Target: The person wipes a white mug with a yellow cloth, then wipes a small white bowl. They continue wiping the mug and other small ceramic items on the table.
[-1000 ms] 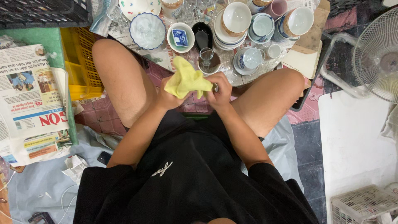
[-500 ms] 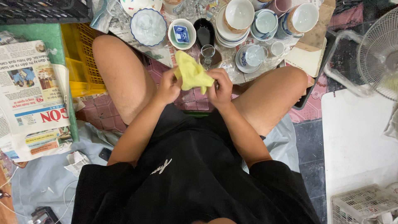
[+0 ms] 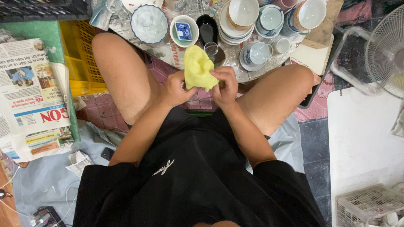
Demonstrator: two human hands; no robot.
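Observation:
A yellow cloth (image 3: pixel 198 68) is bunched between both my hands, just above my knees. My left hand (image 3: pixel 176 88) grips its lower left side. My right hand (image 3: pixel 225 86) closes on its right side, and a small item inside the cloth is hidden. Just beyond the cloth stands a small clear glass (image 3: pixel 211 50) beside a dark oval dish (image 3: pixel 208 31).
Bowls, cups and saucers crowd the floor ahead: a blue-rimmed bowl (image 3: pixel 148 22), a white bowl with a blue square dish (image 3: pixel 184 30), stacked bowls (image 3: pixel 243 14). A yellow crate (image 3: pixel 80 63) and newspapers (image 3: pixel 31 90) lie left; a fan (image 3: pixel 385 50) and white board (image 3: pixel 362 138) right.
The cloth went from spread wide to bunched up and upright, and both hands drew slightly closer together around it.

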